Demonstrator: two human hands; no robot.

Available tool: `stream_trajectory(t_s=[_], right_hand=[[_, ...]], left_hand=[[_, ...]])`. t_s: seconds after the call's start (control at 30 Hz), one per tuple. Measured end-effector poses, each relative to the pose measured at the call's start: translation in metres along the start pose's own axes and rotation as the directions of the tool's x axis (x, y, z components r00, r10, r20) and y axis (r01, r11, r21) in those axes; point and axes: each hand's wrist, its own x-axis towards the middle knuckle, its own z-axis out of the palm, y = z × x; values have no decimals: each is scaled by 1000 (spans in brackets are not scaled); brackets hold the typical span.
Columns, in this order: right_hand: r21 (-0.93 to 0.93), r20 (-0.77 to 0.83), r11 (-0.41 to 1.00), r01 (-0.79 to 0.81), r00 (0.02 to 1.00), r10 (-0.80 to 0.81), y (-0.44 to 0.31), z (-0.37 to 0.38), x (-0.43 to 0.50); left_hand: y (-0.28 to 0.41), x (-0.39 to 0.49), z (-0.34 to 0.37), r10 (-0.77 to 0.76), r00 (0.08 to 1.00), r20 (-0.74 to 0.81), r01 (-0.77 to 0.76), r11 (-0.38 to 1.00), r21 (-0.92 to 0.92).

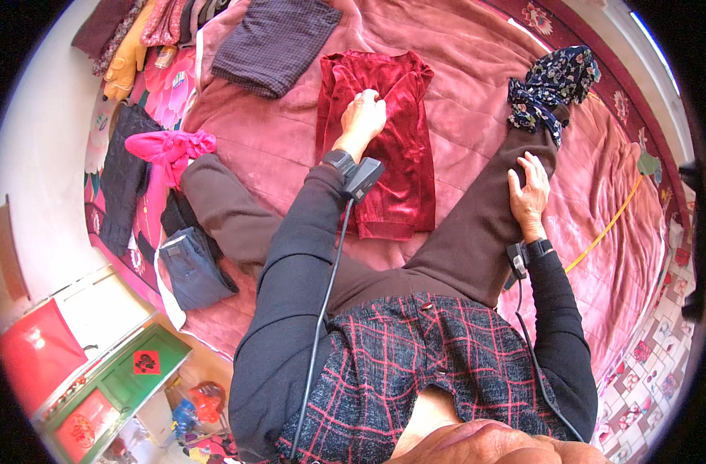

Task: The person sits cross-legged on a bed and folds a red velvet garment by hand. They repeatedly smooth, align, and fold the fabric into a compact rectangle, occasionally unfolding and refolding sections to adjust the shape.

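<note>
A red velvet top (405, 151) lies folded lengthwise between my outstretched legs. My left hand (363, 118) is on its upper part with the fingers curled. Whether the fingertips pinch the cloth is hidden. My right hand (530, 188) rests on the brown trouser leg (474, 220) near the shin, fingers apart and holding nothing. Beyond the velvet top, to the left, is a folded dark checked garment (277, 43).
A pink quilted blanket (469, 110) spreads beneath me. At left lie folded blue jeans (193, 269), a dark garment (123, 174) and a yellow garment (129, 64). A yellow stick (605, 223) lies at right. Cables (329, 278) run from both wrist devices along my arms.
</note>
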Motion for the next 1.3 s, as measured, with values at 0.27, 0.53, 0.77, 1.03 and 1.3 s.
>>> stream_trajectory(t_s=[0.27,0.53,0.77,1.03,1.3], right_hand=[[41,-8,999,29,1000,-28,2,-1,2],[51,-4,998,49,999,-49,2,-2,5],[51,17,999,13,1000,-14,1,-4,5],[51,-30,997,50,998,-48,4,0,7],[20,-25,999,50,998,-49,13,9,4]], left_hand=[[7,37,25,-25,998,61,26,999,-18],[15,42,40,51,997,52,-44,990,-133],[20,64,36,130,977,-167,-159,971,-178],[-4,70,33,139,989,-40,-145,951,-273],[-37,-9,-21,-20,1000,1,17,812,-583]])
